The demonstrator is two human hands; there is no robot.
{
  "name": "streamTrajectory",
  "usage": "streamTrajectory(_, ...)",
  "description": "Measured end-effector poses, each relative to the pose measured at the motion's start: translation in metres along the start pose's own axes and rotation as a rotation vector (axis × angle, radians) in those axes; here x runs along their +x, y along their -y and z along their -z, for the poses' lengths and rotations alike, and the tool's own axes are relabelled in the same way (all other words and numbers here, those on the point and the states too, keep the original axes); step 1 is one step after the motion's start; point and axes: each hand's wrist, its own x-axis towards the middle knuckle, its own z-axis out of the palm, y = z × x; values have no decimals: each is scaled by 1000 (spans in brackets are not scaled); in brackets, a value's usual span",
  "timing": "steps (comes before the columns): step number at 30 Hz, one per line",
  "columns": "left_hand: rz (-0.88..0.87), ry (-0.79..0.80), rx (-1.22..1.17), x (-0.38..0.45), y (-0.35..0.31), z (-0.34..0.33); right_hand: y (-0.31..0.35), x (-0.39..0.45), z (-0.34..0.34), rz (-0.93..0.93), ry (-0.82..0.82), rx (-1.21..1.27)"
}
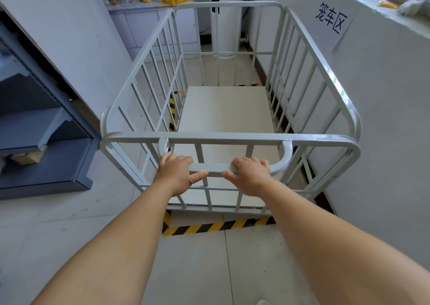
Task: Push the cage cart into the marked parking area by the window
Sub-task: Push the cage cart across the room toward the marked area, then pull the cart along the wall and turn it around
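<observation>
The handle bar (210, 167) of the cage cart (229, 109) is gripped by the left hand (175, 173) and right hand (249, 173), fingers curled over it, the cart standing largely within the striped floor tape (218, 226), where uneven pushing could scrape the right-hand wall (384, 118).

Both arms outstretched; left hand (175, 175), right hand (250, 175) in curled grip, thumbs forward.

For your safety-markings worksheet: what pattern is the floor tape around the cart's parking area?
Diagonal yellow-and-black stripes on the floor tape, clearest in the head view.
</observation>
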Motion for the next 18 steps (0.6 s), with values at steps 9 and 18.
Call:
streamTrajectory(9, -7, -38, -110, -9, -10, 3, 3, -7, 6, 2, -8, 64)
streamTrajectory(18, -247, -98, -237, -15, -89, 2, -23, -42, 29, -114, -167, 199)
